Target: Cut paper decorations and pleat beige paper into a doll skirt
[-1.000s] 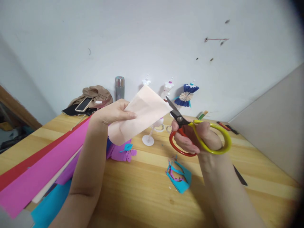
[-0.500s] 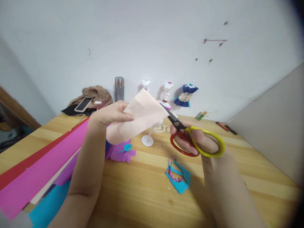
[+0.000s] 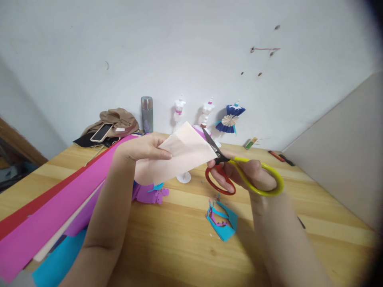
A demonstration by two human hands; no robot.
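Observation:
Pinched between thumb and fingers of my left hand [image 3: 146,147] is a folded sheet of pale pink paper [image 3: 185,153], held up above the table. My right hand [image 3: 248,175] grips scissors [image 3: 220,155] with one yellow and one red handle loop. The dark blades are parted at the paper's right edge, one passing in front of or behind its corner; I cannot tell how deep they reach. Below the scissors lie blue paper scraps [image 3: 226,231] with purple bits among them.
Long pink paper [image 3: 68,195], red and blue sheets lie under my left forearm. Purple cut paper [image 3: 148,195] is beside them. Along the wall stand a grey flask [image 3: 147,115], small white dress forms [image 3: 179,107] and one in blue paper [image 3: 229,119]. A phone [image 3: 101,132] rests on cloth at left.
The scissors' handles have spread apart and the blades have opened wider at the paper's edge. The paper has shifted slightly down and to the right in view.

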